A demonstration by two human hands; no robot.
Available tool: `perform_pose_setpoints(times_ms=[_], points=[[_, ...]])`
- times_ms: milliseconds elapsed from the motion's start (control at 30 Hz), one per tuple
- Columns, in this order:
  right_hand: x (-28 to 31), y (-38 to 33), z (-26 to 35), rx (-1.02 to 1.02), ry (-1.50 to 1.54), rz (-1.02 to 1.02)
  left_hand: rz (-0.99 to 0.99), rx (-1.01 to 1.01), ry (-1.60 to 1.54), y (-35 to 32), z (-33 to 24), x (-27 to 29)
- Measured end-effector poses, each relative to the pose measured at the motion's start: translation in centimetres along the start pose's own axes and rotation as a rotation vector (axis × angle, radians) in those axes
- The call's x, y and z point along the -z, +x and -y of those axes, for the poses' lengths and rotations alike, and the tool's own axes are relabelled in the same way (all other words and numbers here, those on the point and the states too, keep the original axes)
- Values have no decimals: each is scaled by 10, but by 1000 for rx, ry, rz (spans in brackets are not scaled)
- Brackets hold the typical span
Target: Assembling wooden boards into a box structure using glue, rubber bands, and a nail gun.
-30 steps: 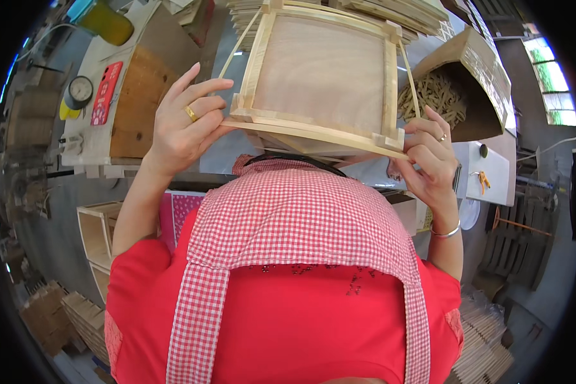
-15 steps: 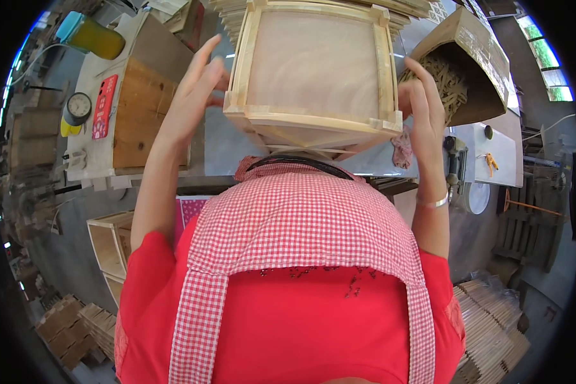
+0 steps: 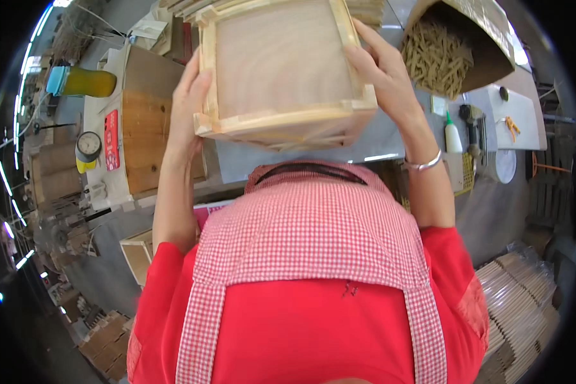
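Note:
A pale wooden box (image 3: 281, 64) with a raised strip frame and a thin wood-grain panel on top is between my hands, slightly turned, above the worktable (image 3: 237, 160). My left hand (image 3: 189, 105) holds its left side, with the thumb by the frame edge. My right hand (image 3: 387, 80) grips the right side, thumb on the frame strip and fingers round the edge. The fingertips of both hands are partly hidden by the box. Crossed strips show on the box's near side.
A carton (image 3: 493, 48) of small wooden pieces (image 3: 436, 61) lies tipped at the right. Near it are a glue bottle (image 3: 452, 136) with a green tip, a dark power tool (image 3: 472, 125) and orange-handled pliers (image 3: 511, 128). A brown wooden block (image 3: 150, 121), red phone (image 3: 112, 139) and drink jar (image 3: 83, 82) are left.
My hands have closed onto the box's sides, and the box has turned and shifted left in view. The glue bottle has come into sight beside my right forearm. The whole view has also shifted.

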State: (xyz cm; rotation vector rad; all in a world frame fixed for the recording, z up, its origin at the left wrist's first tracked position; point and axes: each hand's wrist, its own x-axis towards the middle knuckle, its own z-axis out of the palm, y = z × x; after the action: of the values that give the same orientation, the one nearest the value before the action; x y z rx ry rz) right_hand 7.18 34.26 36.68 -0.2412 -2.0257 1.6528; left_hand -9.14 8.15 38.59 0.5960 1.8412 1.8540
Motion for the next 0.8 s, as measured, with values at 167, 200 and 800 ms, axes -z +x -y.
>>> perform_pose_setpoints(times_ms=[167, 200, 800], points=[[1, -11, 23, 21, 19, 32, -32, -40, 35, -12, -15, -5], [-7, -12, 19, 18, 161, -56, -64, -49, 191, -12, -14, -9], [34, -59, -61, -15, 282, 405, -379, 187, -504, -71, -14, -44]])
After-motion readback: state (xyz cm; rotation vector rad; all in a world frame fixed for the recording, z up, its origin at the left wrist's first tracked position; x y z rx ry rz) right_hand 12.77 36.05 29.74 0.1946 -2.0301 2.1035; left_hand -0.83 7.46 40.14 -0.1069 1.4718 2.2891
